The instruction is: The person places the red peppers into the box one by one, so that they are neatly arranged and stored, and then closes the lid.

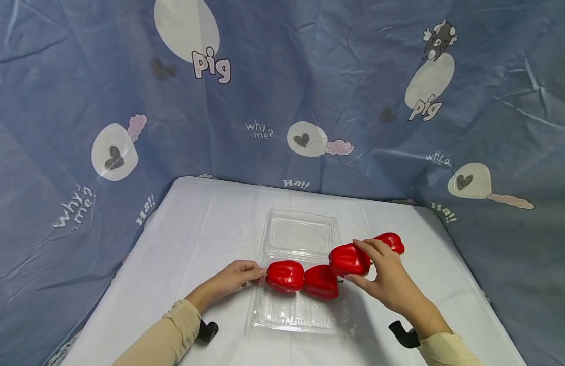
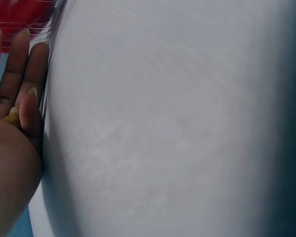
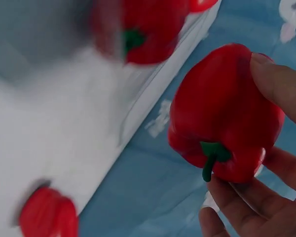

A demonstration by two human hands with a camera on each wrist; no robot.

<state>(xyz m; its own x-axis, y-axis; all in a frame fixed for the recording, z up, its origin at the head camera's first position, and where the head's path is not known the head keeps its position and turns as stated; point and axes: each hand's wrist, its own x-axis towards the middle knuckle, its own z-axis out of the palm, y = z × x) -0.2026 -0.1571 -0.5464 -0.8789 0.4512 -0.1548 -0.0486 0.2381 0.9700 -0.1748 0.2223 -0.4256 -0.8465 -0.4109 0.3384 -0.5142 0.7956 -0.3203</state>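
A clear plastic clamshell box (image 1: pixel 291 315) stands with its lid (image 1: pixel 298 231) folded back behind it. Two red bell peppers, a left one (image 1: pixel 284 276) and a middle one (image 1: pixel 321 282), lie in its base. My right hand (image 1: pixel 392 279) grips another red bell pepper (image 1: pixel 349 260) between thumb and fingers, raised over the box's right side. Its green stem (image 3: pixel 214 157) shows in the right wrist view. At the box's left edge, my left hand (image 1: pixel 237 277) touches the side with extended fingers (image 2: pixel 15 74), beside the left pepper.
One more red bell pepper (image 1: pixel 392 242) lies on the white-covered table (image 1: pixel 218 229), behind my right hand and partly hidden by it. Blue printed cloth (image 1: pixel 246 91) hangs around the back and sides. Black straps (image 1: pixel 403 335) show at both wrists.
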